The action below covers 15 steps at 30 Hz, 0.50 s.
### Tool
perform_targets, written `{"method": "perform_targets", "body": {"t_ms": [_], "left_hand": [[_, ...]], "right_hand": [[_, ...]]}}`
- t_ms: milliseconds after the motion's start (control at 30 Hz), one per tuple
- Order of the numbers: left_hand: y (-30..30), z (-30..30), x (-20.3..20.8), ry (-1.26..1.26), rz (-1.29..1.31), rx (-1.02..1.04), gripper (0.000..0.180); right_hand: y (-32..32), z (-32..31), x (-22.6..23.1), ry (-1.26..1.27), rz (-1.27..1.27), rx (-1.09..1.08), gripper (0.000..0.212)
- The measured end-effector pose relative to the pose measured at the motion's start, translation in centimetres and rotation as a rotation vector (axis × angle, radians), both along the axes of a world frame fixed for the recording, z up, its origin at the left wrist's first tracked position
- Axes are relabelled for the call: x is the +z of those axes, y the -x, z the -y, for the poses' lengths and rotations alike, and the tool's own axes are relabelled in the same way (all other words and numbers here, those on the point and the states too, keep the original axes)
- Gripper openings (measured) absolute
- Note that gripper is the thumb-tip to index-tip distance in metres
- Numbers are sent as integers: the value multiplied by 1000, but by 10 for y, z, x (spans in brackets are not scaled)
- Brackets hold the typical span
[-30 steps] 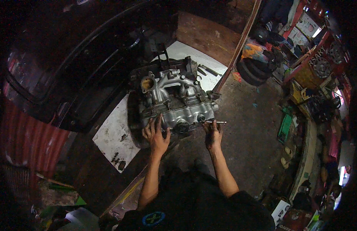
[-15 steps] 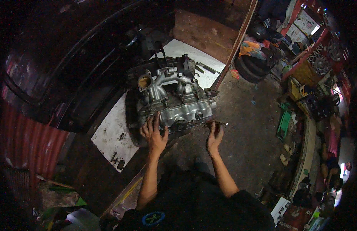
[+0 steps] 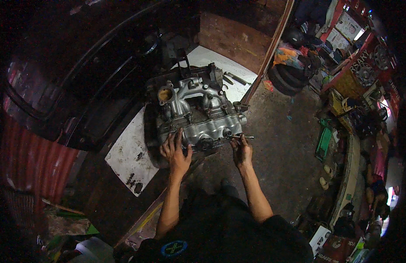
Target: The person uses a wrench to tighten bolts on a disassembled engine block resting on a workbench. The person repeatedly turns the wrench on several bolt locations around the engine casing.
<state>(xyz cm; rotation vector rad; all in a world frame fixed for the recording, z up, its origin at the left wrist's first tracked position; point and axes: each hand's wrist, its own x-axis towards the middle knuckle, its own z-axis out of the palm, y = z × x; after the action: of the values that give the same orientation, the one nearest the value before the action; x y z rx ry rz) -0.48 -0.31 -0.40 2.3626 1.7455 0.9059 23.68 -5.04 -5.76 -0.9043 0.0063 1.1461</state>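
While the engine block (image 3: pixel 196 114) sits where it did half a second ago, on the white board (image 3: pixel 128 160) laid over the floor, the right hand (image 3: pixel 241 151) has moved back up to the slim metal tool (image 3: pixel 241 137) at the block's near right corner; a moment before it lay lower, palm down and just clear of the tool. The left hand (image 3: pixel 176 151) has not shifted: it rests flat on the near left edge of the block, fingers spread apart and pointing up toward the casting, clamped on nothing. The right hand's fingers are curled up against the tool's shaft, though whether they fully close round it cannot be told in this dim light. The tool lies nearly level, its long axis running left to right, the left end meeting the block and the free end pointing to the person's right. The block's own long axis runs from upper left to lower right, with its round throat (image 3: pixel 165 94) opening at the far left end.
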Motion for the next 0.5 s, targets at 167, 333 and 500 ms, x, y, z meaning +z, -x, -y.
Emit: {"method": "perform_targets", "body": {"t_ms": [167, 333, 500], "left_hand": [[1, -2, -3, -21, 15, -20, 66], [0, -1, -4, 10, 11, -4, 66], [0, -2, -3, -17, 33, -26, 65]], "right_hand": [[4, -2, 8, -23, 90, -44, 33], [-6, -4, -3, 5, 434, -42, 33], [-14, -8, -12, 92, 919, -45, 26]]}}
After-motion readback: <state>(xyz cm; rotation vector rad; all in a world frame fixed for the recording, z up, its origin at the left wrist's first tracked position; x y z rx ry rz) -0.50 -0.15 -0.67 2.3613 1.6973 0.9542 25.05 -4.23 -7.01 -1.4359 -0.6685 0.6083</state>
